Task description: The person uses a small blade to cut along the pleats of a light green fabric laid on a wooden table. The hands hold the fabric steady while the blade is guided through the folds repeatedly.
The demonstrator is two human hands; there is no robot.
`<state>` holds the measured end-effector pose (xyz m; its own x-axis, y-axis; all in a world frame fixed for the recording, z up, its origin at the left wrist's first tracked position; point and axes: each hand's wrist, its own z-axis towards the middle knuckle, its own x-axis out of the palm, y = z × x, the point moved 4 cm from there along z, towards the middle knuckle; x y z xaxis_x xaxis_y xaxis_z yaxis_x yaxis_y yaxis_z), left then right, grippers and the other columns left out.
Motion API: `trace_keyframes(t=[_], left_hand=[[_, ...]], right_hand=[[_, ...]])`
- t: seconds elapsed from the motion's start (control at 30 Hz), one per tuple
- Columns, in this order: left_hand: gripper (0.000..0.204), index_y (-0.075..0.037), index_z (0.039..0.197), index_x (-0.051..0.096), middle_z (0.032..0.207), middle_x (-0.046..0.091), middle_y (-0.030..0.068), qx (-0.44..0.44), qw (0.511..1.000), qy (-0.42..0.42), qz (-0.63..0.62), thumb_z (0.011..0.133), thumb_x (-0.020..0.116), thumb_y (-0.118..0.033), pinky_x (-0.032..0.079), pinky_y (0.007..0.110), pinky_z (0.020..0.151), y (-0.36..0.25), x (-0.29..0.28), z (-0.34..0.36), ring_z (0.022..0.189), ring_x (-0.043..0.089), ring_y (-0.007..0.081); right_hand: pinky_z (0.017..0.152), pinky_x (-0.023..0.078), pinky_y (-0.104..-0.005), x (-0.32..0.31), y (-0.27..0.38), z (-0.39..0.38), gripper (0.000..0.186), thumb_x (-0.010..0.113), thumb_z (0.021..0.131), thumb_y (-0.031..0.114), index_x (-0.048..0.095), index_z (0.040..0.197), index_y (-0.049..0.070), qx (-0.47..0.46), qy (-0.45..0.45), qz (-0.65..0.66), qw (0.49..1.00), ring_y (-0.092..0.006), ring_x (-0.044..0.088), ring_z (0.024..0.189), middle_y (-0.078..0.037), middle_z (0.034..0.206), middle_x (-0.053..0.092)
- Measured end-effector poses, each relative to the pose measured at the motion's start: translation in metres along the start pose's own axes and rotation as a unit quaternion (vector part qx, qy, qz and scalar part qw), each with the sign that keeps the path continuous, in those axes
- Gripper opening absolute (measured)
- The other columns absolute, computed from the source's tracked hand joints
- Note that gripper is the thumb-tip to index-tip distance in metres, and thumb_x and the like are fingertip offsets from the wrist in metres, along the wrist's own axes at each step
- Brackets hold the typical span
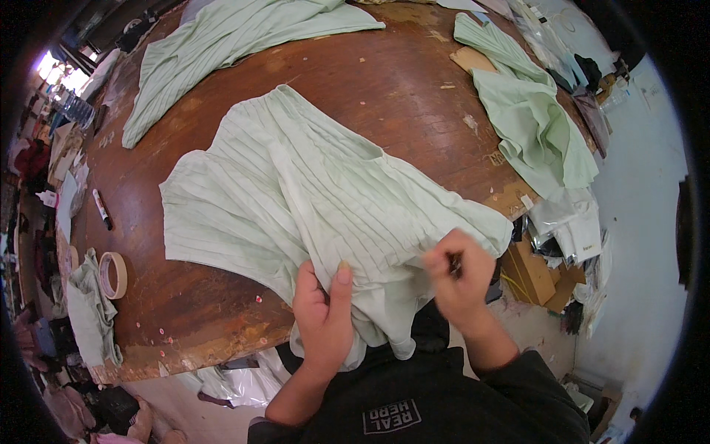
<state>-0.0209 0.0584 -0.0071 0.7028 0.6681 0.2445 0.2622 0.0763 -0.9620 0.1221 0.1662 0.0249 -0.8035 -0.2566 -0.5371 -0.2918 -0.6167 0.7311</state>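
Note:
A pale mint pleated garment (288,185) lies spread over the wooden table, its lower part hanging past the near edge. My left hand (323,311) grips a fold of it, thumb on top of the pleats. My right hand (458,277) is closed just beside the fabric at the right, with a small dark object in it that is too blurred to name; whether its fingers also touch the cloth I cannot tell.
More mint fabric lies on the wooden table (399,81) at far left (185,74) and right (540,126). A tape roll (118,276), crumpled cloth (89,325) and marker (102,209) are at left. Cardboard boxes (529,270) and plastic packets (577,229) sit beyond the right edge.

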Motion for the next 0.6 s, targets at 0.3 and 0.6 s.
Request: trace_keyframes(t=[0.3, 0.6], left_hand=[[0.019, 0.003, 0.111, 0.048, 0.103, 0.058, 0.0063, 0.007, 0.999, 0.009, 0.034, 0.098, 0.052, -0.010, 0.041, 0.023, 0.085, -0.001, -0.002, 0.002, 0.093, 0.050, 0.0075], [0.022, 0.005, 0.106, 0.056, 0.098, 0.064, 0.0059, -0.032, 0.994, 0.059, 0.086, 0.089, 0.064, -0.007, 0.046, 0.023, 0.078, 0.000, 0.007, 0.010, 0.088, 0.056, 0.0074]], right_hand=[[0.049, 0.046, -0.0295, 0.034, 0.015, -0.013, 0.030, 0.075, 0.067, 0.004, 0.065, 0.095, 0.001, -0.140, 0.020, -0.021, 0.990, -0.0212, 0.060, 0.059, -0.009, 0.082, 0.060], [0.050, 0.046, -0.0308, 0.044, 0.003, -0.020, 0.031, 0.070, 0.060, 0.003, 0.063, 0.090, 0.002, -0.192, -0.022, -0.056, 0.980, -0.0225, 0.061, 0.063, -0.009, 0.084, 0.061]])
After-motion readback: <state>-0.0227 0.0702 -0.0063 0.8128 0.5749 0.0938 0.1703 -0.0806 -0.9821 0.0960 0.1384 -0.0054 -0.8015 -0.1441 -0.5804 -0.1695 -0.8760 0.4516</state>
